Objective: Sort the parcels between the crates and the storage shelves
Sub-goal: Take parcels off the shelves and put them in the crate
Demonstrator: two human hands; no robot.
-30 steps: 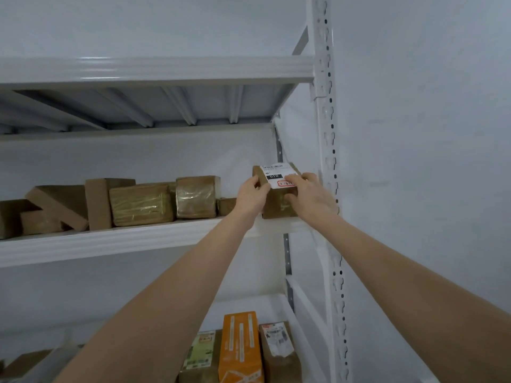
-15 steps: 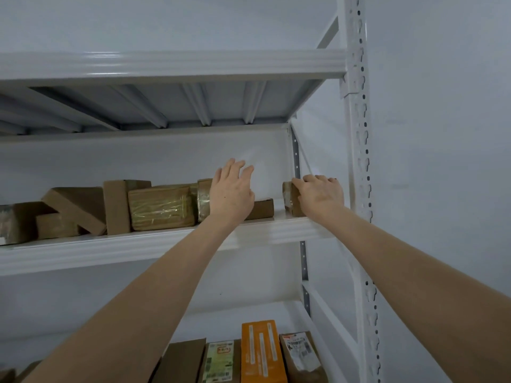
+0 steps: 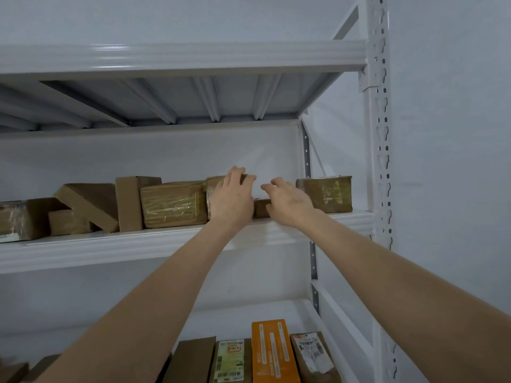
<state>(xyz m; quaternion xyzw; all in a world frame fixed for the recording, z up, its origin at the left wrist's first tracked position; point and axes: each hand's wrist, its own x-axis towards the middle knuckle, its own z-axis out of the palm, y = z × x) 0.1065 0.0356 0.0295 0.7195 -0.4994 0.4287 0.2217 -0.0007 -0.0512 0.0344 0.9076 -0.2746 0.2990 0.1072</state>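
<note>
A white metal storage shelf (image 3: 177, 241) carries a row of brown parcels. My left hand (image 3: 231, 199) lies against the front of a taped brown parcel (image 3: 214, 182), its fingertips over the top edge. My right hand (image 3: 287, 201) hovers with loosely bent fingers in front of a small low brown parcel (image 3: 261, 209) and holds nothing. To the right of that hand, a taped brown parcel (image 3: 325, 193) stands alone at the shelf's right end.
More brown parcels (image 3: 171, 203) fill the shelf to the left, one leaning flat box (image 3: 91, 201) among them. The lower shelf holds an orange box (image 3: 272, 352) and labelled parcels (image 3: 231, 360). A white upright post (image 3: 380, 161) and a wall bound the right side.
My right hand has let go of the parcel at the shelf's right end and moved left towards the small low parcel. My left hand stays on the taped parcel.
</note>
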